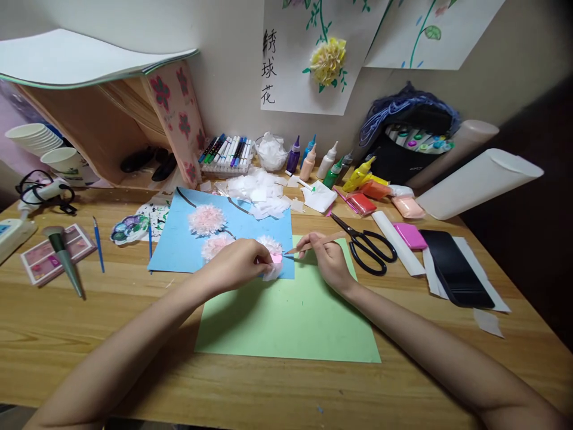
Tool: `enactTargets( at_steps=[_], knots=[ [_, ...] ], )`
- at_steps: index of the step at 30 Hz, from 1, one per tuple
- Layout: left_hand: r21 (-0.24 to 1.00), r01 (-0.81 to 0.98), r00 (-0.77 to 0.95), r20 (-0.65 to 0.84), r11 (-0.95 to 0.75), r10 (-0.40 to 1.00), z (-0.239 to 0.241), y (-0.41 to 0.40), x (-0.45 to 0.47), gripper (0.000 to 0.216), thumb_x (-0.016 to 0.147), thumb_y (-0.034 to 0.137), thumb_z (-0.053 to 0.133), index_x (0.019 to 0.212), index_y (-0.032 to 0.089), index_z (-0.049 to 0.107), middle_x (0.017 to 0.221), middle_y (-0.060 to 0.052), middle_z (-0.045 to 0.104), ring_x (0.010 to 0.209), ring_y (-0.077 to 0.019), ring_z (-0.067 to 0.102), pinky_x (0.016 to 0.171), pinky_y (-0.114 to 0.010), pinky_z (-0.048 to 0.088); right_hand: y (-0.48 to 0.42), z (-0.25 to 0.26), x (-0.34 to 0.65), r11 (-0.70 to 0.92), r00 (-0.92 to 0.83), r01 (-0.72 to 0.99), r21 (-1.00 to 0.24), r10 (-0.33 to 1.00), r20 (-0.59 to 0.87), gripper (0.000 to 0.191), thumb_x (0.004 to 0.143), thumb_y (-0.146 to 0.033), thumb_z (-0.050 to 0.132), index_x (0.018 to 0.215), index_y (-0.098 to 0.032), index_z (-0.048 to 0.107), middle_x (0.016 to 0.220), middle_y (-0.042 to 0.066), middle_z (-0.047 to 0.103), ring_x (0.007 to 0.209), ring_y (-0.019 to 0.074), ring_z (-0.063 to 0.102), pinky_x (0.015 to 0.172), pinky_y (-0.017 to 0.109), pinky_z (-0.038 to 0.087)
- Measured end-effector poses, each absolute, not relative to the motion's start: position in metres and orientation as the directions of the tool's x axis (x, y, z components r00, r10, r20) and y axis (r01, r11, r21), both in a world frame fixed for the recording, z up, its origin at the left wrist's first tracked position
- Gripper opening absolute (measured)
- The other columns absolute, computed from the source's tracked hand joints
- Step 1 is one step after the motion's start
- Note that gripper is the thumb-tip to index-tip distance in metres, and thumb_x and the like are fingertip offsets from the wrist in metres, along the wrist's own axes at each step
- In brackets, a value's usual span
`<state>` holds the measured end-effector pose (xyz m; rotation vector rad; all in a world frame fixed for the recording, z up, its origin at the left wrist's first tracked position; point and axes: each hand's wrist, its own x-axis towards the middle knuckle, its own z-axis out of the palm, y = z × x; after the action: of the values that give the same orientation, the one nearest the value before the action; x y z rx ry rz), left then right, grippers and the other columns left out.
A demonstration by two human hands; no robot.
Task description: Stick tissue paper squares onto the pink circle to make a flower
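My left hand [239, 263] is closed in a pinch on a small pink paper piece [276, 258] at the lower right corner of a blue sheet [179, 242]. My right hand [324, 257] grips a thin wooden stick [313, 242] whose tip points at that pink piece. Three fluffy pink-white paper flowers lie on the blue sheet: one large [206, 219], one [215, 246] beside my left hand, one [271, 243] just above the pinched piece. A green sheet [286, 325] lies under both hands.
Black scissors [367, 245] lie right of my right hand, then a pink block [409, 236] and a black phone [454, 269]. White paper scraps [262, 194], markers [226, 152], glue bottles [313, 161] and clay packs [369, 197] line the back. A paint palette [129, 227] and brush [98, 243] lie left.
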<state>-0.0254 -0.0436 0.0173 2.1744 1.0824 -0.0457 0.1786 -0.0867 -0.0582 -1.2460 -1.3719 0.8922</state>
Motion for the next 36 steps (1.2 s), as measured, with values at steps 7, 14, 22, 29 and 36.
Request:
enactTargets(
  at_steps=[7,14,22,29,36],
  knots=[
    [0.643,0.665,0.65,-0.251,-0.379,0.717,-0.001,-0.047,-0.016,0.021,0.077,0.023,0.05,0.08,0.02,0.071,0.082,-0.002,0.071,0.072,-0.0154,0.061,0.062,-0.024,0.039,-0.086,-0.061,0.175,0.142,-0.009,0.155,-0.978,0.99,0.143,0.035,0.092,-0.044,0.043,0.087,-0.019,0.066,0.077,0.002,0.065,0.078,0.0159,0.062,0.08,0.03,0.046],
    [0.454,0.709,0.62,-0.036,-0.54,0.783,-0.013,-0.055,-0.006,0.022,0.084,0.024,0.049,0.084,0.021,0.071,0.082,-0.004,0.067,0.077,-0.0174,0.056,0.062,-0.027,0.037,-0.081,-0.066,0.176,0.088,-0.001,0.062,-0.994,0.996,0.088,0.033,0.09,-0.045,0.047,0.089,-0.018,0.066,0.087,0.004,0.066,0.081,0.0153,0.064,0.079,0.029,0.049],
    [0.261,0.784,0.57,0.06,-0.564,0.82,-0.019,-0.05,-0.004,0.018,0.081,0.021,0.052,0.078,0.021,0.07,0.078,-0.005,0.063,0.074,-0.0175,0.052,0.064,-0.03,0.036,-0.087,-0.059,0.176,0.126,0.11,0.058,-0.99,0.985,0.132,0.033,0.091,-0.044,0.043,0.083,-0.019,0.062,0.072,0.002,0.063,0.07,0.0147,0.062,0.071,0.028,0.048],
    [0.295,0.77,0.571,0.076,-0.565,0.817,-0.018,-0.048,-0.004,0.018,0.082,0.022,0.052,0.073,0.019,0.067,0.077,-0.005,0.06,0.073,-0.0165,0.052,0.062,-0.029,0.036,-0.097,-0.055,0.175,0.427,-0.1,0.457,-0.78,0.896,0.432,0.028,0.094,-0.027,0.04,0.077,-0.022,0.061,0.069,0.002,0.063,0.078,0.019,0.054,0.074,0.034,0.043],
    [0.352,0.77,0.555,0.043,-0.532,0.831,-0.018,-0.047,-0.002,0.021,0.086,0.022,0.047,0.075,0.016,0.065,0.081,-0.006,0.06,0.076,-0.0163,0.054,0.066,-0.028,0.039,-0.097,-0.057,0.174,0.563,-0.224,0.548,-0.619,0.811,0.54,0.018,0.093,-0.019,0.043,0.088,-0.021,0.061,0.076,0.003,0.066,0.079,0.0194,0.05,0.073,0.034,0.043]
  ],
)
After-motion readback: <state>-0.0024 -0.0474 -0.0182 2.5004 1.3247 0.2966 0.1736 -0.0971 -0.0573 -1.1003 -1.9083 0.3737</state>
